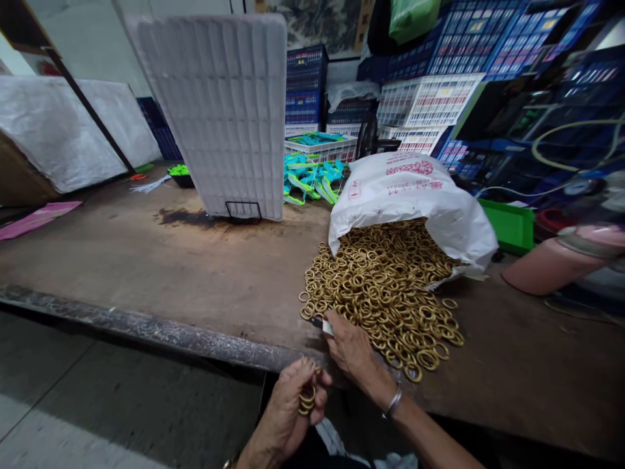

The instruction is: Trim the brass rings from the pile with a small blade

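A heap of gold-coloured metal rings spills from the mouth of a white woven sack onto the table. My left hand is closed around several gold-coloured rings, just off the table's front edge. At the heap's near left border, my right hand grips a small dark-tipped tool with a white wrap. Its tip points left, close to the outermost rings. My fingers partly hide the tool, so its exact kind does not show.
A white ribbed panel stands upright on a wire stand. Behind it lie teal and lime pieces. Stacked crates, a green tray and a pink cylinder are to the right. The worn table edge runs along the front.
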The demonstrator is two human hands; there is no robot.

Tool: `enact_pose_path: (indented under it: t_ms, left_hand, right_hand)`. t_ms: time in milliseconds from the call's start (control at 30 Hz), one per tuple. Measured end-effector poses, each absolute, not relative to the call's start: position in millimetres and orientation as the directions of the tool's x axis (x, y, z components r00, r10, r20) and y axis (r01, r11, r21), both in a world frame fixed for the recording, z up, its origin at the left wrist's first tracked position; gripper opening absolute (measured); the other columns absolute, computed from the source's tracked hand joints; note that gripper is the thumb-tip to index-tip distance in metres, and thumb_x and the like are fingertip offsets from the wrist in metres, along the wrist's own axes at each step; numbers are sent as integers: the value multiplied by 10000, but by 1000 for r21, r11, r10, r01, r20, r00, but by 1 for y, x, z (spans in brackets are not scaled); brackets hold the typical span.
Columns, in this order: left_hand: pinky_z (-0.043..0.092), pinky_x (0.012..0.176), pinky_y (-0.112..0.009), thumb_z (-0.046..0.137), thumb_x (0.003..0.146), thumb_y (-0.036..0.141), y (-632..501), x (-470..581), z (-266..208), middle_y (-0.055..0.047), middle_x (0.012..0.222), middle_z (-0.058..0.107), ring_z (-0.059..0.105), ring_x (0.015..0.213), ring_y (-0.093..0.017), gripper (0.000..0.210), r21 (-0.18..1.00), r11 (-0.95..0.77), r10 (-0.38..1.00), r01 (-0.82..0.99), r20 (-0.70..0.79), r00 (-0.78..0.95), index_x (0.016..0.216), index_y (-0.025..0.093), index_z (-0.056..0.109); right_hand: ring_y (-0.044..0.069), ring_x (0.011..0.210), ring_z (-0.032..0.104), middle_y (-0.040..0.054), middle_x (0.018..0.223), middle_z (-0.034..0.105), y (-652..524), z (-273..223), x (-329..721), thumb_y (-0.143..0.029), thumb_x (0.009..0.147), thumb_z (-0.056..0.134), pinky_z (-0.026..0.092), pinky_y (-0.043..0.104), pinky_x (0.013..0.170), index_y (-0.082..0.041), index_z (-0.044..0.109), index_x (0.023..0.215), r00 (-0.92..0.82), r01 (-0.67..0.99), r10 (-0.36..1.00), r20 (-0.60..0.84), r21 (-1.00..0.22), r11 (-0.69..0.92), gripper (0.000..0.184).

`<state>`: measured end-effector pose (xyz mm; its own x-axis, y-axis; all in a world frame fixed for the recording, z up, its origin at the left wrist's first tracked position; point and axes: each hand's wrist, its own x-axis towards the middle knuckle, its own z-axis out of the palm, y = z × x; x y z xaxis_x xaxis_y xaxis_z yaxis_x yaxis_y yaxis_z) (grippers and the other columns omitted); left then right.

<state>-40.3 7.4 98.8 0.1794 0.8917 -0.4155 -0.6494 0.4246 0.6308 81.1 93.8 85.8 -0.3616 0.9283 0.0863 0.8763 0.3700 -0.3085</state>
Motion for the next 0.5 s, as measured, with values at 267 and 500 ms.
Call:
enact_pose_path:
  t_ms: [267, 500]
  left_hand:
    - [272, 356, -158, 607, 701, 324, 11, -51, 93, 0, 659, 545, 482, 478, -77, 195, 501, 447, 871, -741, -434, 232, 767, 161, 523]
    - [300, 388, -149, 641, 694, 333, 18, -50, 93, 5, 675, 532, 494, 534, -79, 236, 594, 408, 884, -694, -446, 138, 710, 155, 487]
  right_hand:
    - [156, 719, 567, 55, 878, 609, 93, 82, 73, -66, 777, 376, 292, 249, 568, -208, 514, 937, -371, 902, 928, 12, -232, 364, 255]
    - [127, 612, 470, -1, 655, 524, 91, 85, 88, -156, 774, 365, 318, 224, 569, -190, 484, 750, -321, 727, 947, 17, -636, 258, 126]
